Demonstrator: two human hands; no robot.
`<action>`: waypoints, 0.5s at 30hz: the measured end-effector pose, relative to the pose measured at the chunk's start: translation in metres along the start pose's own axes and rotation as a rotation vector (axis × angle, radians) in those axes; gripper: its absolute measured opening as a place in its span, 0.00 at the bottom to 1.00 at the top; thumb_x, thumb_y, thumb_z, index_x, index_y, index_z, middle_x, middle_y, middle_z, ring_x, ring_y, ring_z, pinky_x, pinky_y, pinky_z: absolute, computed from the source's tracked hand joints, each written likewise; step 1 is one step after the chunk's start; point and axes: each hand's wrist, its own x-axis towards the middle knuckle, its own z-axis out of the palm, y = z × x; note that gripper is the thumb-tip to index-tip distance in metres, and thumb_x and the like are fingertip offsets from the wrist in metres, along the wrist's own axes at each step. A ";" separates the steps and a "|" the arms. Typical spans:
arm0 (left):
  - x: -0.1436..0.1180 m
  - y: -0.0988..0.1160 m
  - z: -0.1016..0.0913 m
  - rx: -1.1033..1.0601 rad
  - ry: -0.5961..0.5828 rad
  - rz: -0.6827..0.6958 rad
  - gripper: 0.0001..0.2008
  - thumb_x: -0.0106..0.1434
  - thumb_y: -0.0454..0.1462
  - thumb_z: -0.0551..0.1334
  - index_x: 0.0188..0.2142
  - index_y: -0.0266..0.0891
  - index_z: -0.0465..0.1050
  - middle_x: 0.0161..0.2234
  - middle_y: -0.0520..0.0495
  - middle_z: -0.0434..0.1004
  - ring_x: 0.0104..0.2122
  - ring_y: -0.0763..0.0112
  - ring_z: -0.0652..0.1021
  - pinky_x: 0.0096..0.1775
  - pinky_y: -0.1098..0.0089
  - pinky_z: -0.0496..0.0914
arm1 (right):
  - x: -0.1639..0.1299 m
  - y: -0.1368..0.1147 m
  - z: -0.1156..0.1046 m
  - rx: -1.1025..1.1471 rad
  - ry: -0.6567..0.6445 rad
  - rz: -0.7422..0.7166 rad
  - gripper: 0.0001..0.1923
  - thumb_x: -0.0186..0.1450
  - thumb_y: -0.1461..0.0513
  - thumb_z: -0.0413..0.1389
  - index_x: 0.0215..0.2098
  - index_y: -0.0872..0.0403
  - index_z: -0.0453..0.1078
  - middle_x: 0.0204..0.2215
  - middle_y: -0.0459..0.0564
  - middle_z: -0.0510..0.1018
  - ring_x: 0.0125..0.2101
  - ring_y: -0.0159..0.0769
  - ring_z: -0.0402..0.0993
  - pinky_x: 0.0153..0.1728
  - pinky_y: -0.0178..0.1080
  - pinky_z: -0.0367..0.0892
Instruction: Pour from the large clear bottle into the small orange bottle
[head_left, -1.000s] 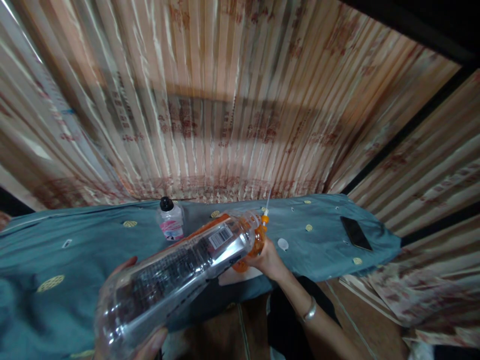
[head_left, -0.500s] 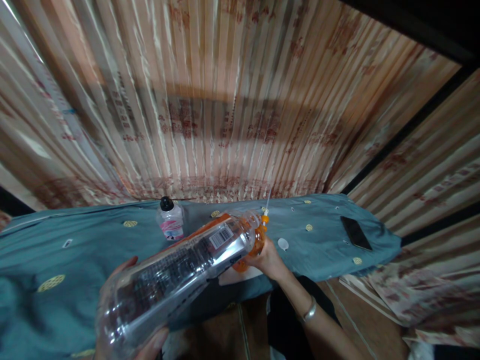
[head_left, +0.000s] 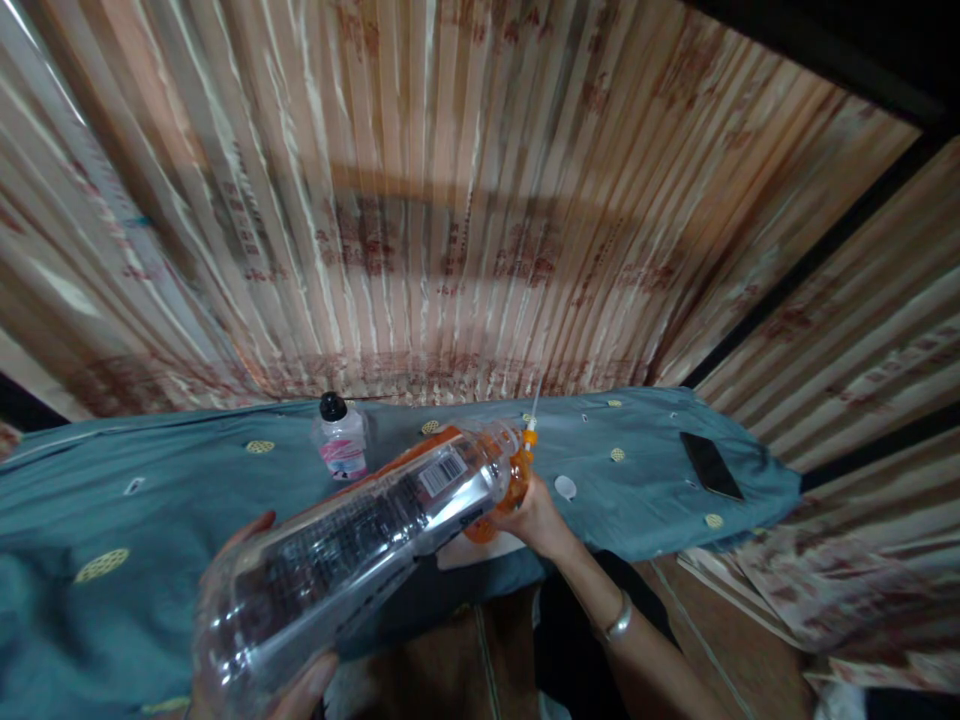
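1. The left hand (head_left: 289, 680) grips the base of a large clear bottle (head_left: 352, 550), tipped nearly flat so its mouth points away towards the other hand
2. Its dark label carries a white barcode patch; the print is too blurred to read
3. Beyond its mouth, the right hand (head_left: 529, 515) is closed around a small orange bottle (head_left: 514, 480), holding it against the big bottle's mouth, seemingly to take liquid
4. Past the hands, on the teal cloth (head_left: 150, 500) covering the worktop, a small bottle with a black cap (head_left: 341, 445) stands upright; its pink label is illegible
5. Far right of the hands lies a dark phone (head_left: 711, 466); striped curtains (head_left: 450, 200) hang behind
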 end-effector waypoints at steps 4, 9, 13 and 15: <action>0.002 0.011 0.006 0.063 0.061 0.053 0.37 0.48 0.52 0.61 0.60 0.57 0.60 0.54 0.42 0.68 0.48 0.37 0.74 0.46 0.34 0.72 | 0.000 0.000 0.000 -0.037 0.015 -0.015 0.27 0.47 0.60 0.68 0.44 0.52 0.67 0.42 0.52 0.81 0.41 0.44 0.79 0.44 0.44 0.75; 0.004 0.016 0.009 0.067 0.135 0.077 0.35 0.49 0.53 0.59 0.58 0.58 0.61 0.53 0.41 0.69 0.47 0.36 0.73 0.44 0.32 0.71 | 0.001 -0.004 0.000 -0.104 0.014 -0.044 0.29 0.47 0.59 0.68 0.46 0.52 0.68 0.42 0.52 0.81 0.41 0.44 0.80 0.43 0.43 0.76; 0.003 0.017 0.009 0.057 0.119 0.072 0.36 0.50 0.53 0.58 0.59 0.58 0.60 0.53 0.40 0.68 0.48 0.35 0.73 0.45 0.29 0.70 | 0.001 -0.004 0.000 -0.082 0.010 -0.045 0.27 0.48 0.59 0.67 0.45 0.53 0.69 0.42 0.53 0.81 0.42 0.45 0.79 0.46 0.44 0.75; 0.003 0.017 0.009 0.038 0.117 0.064 0.35 0.49 0.53 0.59 0.59 0.59 0.61 0.54 0.40 0.68 0.49 0.34 0.73 0.46 0.27 0.68 | 0.001 -0.004 0.001 -0.061 0.007 -0.038 0.26 0.48 0.59 0.67 0.45 0.53 0.69 0.43 0.52 0.81 0.42 0.44 0.79 0.46 0.44 0.74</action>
